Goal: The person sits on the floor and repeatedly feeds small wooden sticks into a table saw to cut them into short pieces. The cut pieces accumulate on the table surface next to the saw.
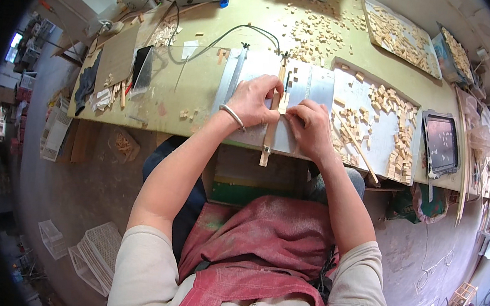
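My left hand is over the metal plate, its fingers curled and thumb bent in beside a narrow wooden strip. What its fingertips grip is hidden. On the right side of the strip, my right hand has its fingers drawn together at a small pale wood block. The two hands nearly meet there. The strip runs toward me past the table's front edge and has a metal fastener near its end. Several little wood pieces lie on the plate just beyond my hands.
At the right, a shallow tray holds many small wood blocks and a thin stick. More blocks scatter across the far table. A black cable loops behind the plate. A dark-framed tray stands far right.
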`<state>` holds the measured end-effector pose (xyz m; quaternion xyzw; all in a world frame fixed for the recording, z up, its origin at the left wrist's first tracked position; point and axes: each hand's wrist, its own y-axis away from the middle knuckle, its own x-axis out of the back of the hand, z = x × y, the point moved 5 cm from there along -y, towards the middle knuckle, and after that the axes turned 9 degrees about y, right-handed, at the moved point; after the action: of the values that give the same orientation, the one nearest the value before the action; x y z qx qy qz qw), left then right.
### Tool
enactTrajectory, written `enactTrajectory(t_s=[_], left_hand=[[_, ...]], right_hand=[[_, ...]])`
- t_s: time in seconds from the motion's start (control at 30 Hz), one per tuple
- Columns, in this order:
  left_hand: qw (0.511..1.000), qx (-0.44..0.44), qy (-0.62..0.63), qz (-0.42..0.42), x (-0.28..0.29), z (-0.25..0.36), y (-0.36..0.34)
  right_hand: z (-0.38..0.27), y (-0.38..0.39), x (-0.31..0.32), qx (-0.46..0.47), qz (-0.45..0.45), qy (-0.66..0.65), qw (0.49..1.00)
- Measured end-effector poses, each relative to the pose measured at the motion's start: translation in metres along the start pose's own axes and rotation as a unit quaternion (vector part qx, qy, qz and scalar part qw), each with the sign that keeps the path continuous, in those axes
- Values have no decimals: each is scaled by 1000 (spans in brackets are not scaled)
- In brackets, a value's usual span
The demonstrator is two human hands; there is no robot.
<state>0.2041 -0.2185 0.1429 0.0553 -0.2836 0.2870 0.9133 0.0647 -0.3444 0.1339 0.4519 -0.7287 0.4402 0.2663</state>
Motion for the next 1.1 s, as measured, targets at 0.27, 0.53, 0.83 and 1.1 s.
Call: enactTrajectory(t_s=[0.27, 0.53, 0.83, 1.1], left_hand=[[1000, -7, -19, -9, 3, -8, -13], [1000, -4, -29, -6, 4, -9, -25], [989, 1, -129, -71, -2, 11, 6], [985, -70, 16, -156, 16, 48, 69]], right_hand=[[37, 5, 30, -124, 115, -91, 981], [146, 77, 87, -211, -3, 53, 976], [170, 168, 86, -210, -73, 188, 957], [113, 128, 135, -180, -4, 88, 980]])
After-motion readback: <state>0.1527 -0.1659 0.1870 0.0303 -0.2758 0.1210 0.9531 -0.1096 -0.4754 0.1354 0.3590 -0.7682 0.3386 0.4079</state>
